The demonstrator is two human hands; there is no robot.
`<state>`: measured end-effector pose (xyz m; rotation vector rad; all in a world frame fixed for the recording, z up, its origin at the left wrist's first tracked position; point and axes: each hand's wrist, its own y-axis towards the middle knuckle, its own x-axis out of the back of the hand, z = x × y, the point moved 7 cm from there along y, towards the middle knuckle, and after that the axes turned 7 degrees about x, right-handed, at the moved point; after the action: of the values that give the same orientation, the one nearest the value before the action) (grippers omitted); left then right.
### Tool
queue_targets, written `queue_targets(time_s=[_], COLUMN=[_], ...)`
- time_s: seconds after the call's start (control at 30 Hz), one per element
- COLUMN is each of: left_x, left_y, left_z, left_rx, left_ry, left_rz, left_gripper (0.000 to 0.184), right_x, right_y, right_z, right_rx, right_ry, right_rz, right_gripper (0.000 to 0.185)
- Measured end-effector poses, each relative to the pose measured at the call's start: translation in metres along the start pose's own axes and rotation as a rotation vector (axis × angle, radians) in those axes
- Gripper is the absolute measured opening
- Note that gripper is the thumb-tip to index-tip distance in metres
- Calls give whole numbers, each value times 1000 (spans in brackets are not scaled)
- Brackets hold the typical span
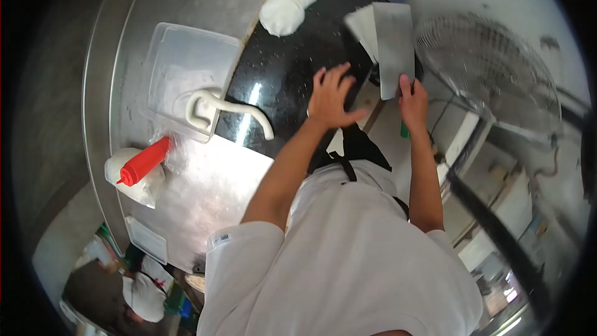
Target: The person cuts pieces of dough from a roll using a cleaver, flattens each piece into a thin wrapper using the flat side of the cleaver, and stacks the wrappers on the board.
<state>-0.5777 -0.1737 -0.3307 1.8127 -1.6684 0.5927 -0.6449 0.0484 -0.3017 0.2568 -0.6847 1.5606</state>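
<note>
My left hand [333,98] hovers over the dark worktop [298,68] with its fingers spread and nothing in it. On the right, my right hand [413,102] grips the green handle of a wide metal blade [395,43], held upright past the worktop's edge. Beside the blade is a pale, blurred flat piece [362,28]; whether the two touch is unclear. White dough pieces [289,3] lie in a row at the far end of the worktop. A long rope of dough [233,107] curves from a clear plastic tray [163,68] onto the dark surface.
A red squeeze bottle [146,160] rests on a white bag [149,190] on the metal table [205,193]. A wire fan [491,68] stands at the right. Another person [146,292] is at the lower left, near a white tray [147,239].
</note>
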Motion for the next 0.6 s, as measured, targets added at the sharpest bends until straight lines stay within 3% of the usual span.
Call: queue_targets(time_s=[0.1,0.13,0.2,0.27,0.37,0.4,0.53,0.6], left_x=[-6,12,41,55,18,18,46,59], left_y=[21,35,42,26,-29,-27,2,-14], left_z=[50,59,38,-8,-7,2,52,27], left_rx=[233,289,296,174,12,82,315,225], left_ry=[-397,-415,-249,115,330,396,-474,-160], left_rz=[130,55,-158,-450,-163,-220,-463,-400], left_gripper=[50,48,49,54,63,64,61,67], right_x=[17,21,23,26,29,28,-6,-48], right_y=[-61,-81,-123,-158,-185,-174,-158,-164], right_z=[-9,-21,-49,-81,-114,-106,-96,-103], right_rx=[-24,-41,-121,-232,-195,-113,125,160], right_ry=[70,90,100,86,-105,-125,-63,-38], right_rz=[-78,-104,-125,-118,-82,-70,143,317], right_gripper=[52,52,53,53,56,57,60,59])
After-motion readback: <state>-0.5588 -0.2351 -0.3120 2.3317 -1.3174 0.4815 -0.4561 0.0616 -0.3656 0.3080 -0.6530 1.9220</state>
